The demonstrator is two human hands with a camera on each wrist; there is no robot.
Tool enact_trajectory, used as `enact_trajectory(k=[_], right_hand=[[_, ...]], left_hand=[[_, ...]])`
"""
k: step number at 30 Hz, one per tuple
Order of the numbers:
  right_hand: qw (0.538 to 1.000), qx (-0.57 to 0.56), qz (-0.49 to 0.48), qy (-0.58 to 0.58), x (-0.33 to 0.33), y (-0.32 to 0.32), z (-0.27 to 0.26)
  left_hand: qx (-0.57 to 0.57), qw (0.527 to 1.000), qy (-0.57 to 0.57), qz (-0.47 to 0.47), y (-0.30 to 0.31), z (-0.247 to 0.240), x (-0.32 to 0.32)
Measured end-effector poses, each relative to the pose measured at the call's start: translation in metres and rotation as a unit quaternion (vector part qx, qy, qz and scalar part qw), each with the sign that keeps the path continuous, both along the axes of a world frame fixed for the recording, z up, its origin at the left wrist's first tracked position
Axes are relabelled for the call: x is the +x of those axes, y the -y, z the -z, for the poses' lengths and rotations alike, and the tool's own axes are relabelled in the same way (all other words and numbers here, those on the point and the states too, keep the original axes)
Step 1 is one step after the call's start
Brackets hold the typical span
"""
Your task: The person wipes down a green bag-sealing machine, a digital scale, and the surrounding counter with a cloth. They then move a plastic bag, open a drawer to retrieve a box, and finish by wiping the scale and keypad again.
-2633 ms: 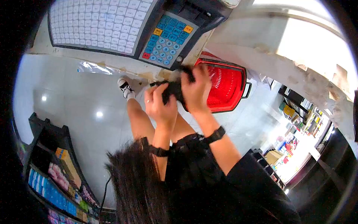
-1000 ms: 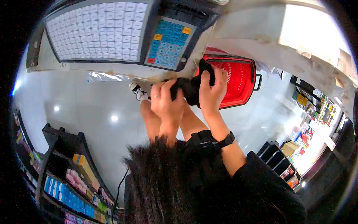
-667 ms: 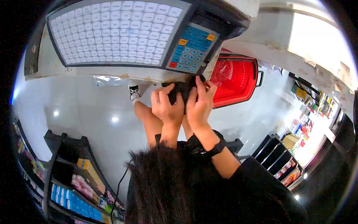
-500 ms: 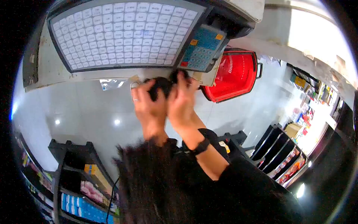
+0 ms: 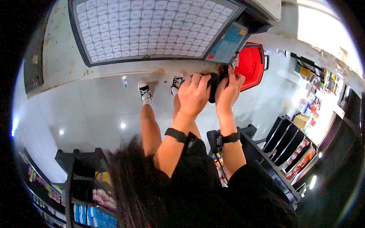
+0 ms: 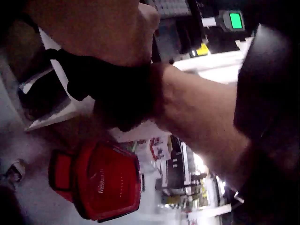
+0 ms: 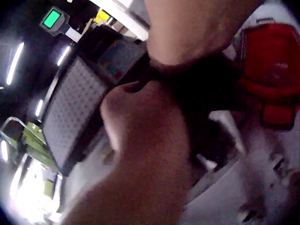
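Between both hands is a soft black item [image 5: 213, 89], its kind not clear, held near the counter's front edge. My left hand [image 5: 194, 93], with a ring on one finger, curls its fingers round the item's left side. On the other side my right hand [image 5: 228, 90] grips it, one finger pointing up along its edge. The left wrist view shows the black item [image 6: 117, 89] as a dark, limp shape with a narrow end sticking out. Much of it is covered by the hands, and both wrist views are dark.
A weighing scale with a wide panel of white keys [image 5: 152, 30] and a blue keypad [image 5: 228, 41] stands on the white counter [image 5: 61, 57]. A red shopping basket [image 5: 249, 70] is right of the hands. Stocked black shelves [image 5: 85, 190] stand behind on the left, more shelves [image 5: 292, 152] on the right.
The hands, holding the black item throughout, swing left, then back right toward the red basket. The head view has shifted, so more of the counter and both shoes show now.
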State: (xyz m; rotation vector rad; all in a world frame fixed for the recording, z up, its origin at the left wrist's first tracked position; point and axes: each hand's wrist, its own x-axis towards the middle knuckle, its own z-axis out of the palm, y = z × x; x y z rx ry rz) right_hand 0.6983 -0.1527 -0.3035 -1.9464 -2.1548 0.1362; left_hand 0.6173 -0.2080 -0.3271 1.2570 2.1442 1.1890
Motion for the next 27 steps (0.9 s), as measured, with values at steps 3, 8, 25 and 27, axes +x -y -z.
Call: enact_trajectory(k=[3,8,25,27], right_hand=[[0.999,0.001,-0.014,-0.04,-0.046,0.025,0.011],[0.953,-0.086,-0.202,-0.208,-0.196,0.089,0.006],[0.998,-0.014,-0.058,0.021,-0.016,0.026,0.005],[0.993,-0.021,-0.115,-0.034,-0.056,0.053,0.008]], left_hand=[[-0.001,0.994,-0.011,-0.107,0.024,0.007,-0.032],[0.141,0.889,0.158,-0.405,0.091,0.039,-0.147],[-0.025,0.995,0.056,-0.077,0.022,0.006,-0.014],[-0.01,0.994,0.002,-0.11,0.045,0.02,-0.055]])
